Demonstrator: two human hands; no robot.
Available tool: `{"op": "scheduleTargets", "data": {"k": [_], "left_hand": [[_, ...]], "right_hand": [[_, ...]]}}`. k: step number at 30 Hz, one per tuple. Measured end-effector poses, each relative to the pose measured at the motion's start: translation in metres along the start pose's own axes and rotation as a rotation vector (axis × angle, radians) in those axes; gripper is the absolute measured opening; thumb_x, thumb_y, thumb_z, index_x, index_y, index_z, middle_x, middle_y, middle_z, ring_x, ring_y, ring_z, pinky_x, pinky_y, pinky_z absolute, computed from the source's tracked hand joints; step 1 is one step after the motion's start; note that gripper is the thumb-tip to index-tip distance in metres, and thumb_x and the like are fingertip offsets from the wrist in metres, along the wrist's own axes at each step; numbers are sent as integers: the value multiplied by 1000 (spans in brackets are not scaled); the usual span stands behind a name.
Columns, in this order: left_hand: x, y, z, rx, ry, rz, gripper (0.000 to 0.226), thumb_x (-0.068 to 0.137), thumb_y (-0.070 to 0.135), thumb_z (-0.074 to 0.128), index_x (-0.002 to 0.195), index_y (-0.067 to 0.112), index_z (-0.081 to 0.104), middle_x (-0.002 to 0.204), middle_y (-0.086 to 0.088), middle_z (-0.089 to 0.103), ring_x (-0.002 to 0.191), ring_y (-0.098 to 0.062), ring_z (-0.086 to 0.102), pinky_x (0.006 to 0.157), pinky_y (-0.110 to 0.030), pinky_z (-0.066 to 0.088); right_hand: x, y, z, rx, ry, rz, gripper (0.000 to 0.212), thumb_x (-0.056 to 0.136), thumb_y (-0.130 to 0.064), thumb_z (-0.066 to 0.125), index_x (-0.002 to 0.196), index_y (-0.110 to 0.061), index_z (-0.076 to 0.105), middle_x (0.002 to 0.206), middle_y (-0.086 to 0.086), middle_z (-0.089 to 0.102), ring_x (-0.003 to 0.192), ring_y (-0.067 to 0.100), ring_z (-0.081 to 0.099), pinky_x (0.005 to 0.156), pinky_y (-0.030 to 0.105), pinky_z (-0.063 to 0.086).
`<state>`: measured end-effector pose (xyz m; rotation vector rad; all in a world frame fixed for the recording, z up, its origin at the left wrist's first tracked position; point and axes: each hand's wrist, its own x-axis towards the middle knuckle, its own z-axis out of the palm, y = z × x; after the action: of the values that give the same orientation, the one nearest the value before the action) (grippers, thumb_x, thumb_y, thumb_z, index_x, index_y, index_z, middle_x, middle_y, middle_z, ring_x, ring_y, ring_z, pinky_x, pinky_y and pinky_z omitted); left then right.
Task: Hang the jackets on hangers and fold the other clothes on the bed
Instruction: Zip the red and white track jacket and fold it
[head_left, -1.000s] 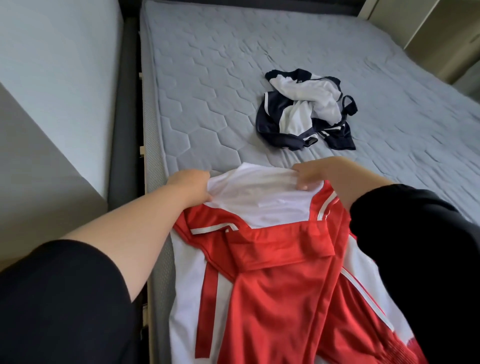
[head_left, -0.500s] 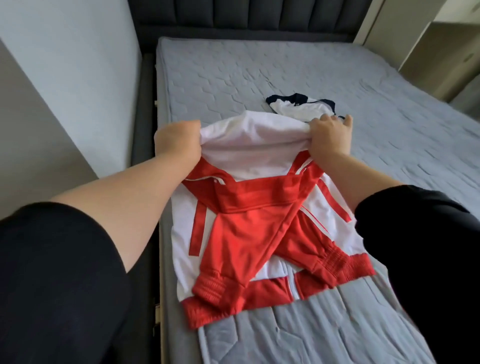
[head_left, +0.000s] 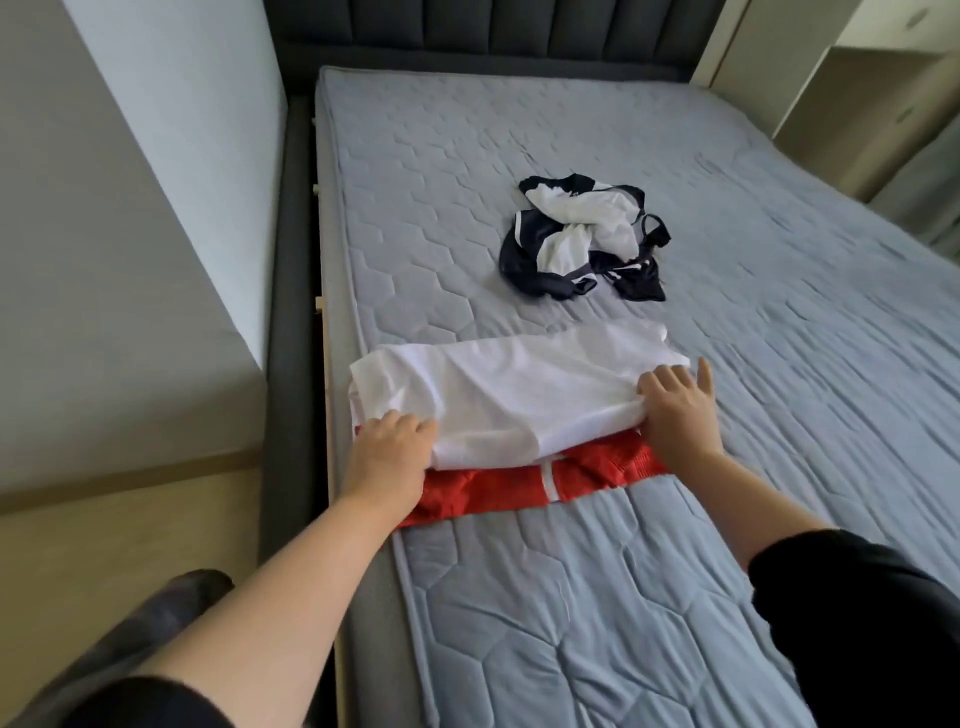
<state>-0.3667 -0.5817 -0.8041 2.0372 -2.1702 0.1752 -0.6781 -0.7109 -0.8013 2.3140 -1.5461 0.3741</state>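
Red and white synthetic sports garment (head_left: 519, 405): we list it lying flat on the grey quilted mattress (head_left: 675, 597) with hexagon stitching. It sits at the near left part of the bed, its left end at the mattress edge. We see it folded over. A white panel lies on top and covers most of it, and a red ribbed band with one narrow white stripe shows along the near side.

Left hand (head_left: 389, 447): we find it at the near left corner of the white panel. Its grip is closed on the cloth, fingers curled over the edge, knuckles up. The thumb is hidden from us. The heel of the hand lies over the red band.

Right hand (head_left: 680, 410): we find it at the near right corner of the white panel. Its grip is clamped on the cloth, four fingers bent down into it, with creases running in towards them. The thumb stands out straight to the right, off the cloth and over the mattress.

Navy and white crumpled garment (head_left: 582, 244): we note it in a loose heap further up the mattress, apart from the folded piece and from both hands.

Black sleeves (head_left: 857, 623): these cover the upper arms; both forearms are bare.

Dark grey padded headboard (head_left: 493, 31): at the far end of the bed.

Dark grey bed frame (head_left: 291, 260): along the left side, beside a white wall (head_left: 182, 130).

Pale cupboard unit (head_left: 857, 78): at the far right.
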Motion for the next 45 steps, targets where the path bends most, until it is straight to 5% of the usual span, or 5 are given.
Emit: {"op": "scheduleTargets", "data": {"k": [7,14,20,37,45], "left_hand": [[-30,-1,23,-219,-341,-78,20,81,30,51,99,23,55,105,4,56,104,-20,48,83,-29,37],[-14,-11,17,-708,-2,-783,50,82,33,65,123,8,53,123,-12,48,115,-32,48,90,-39,42],[-10,-12,25,-866,-150,-993,79,71,43,76,132,7,43,127,-13,52,114,-33,53,87,-37,44],[-28,-23,-1,-1280,-525,-1134,20,78,10,59,97,6,56,69,-6,53,59,-18,49,52,-26,39],[-42,-28,-4,-702,-159,-867,51,80,17,62,128,15,47,126,-11,47,108,-31,53,77,-33,42]], "right_hand": [[-59,-17,25,162,-481,244,45,78,-13,62,122,-9,53,132,10,51,125,30,43,107,42,27],[-66,-54,16,1110,181,1266,33,88,-19,55,119,-9,56,132,10,48,119,27,48,99,31,42],[-43,-57,22,1845,-9,1651,72,79,-31,77,140,-17,40,132,6,55,115,27,57,99,45,48],[-88,-48,0,1225,166,1606,76,71,-15,78,134,-10,35,117,12,52,98,29,57,84,42,53],[-71,-69,-16,282,-231,977,87,85,-17,56,153,-16,0,160,11,-8,147,28,-9,117,49,-4]]}}
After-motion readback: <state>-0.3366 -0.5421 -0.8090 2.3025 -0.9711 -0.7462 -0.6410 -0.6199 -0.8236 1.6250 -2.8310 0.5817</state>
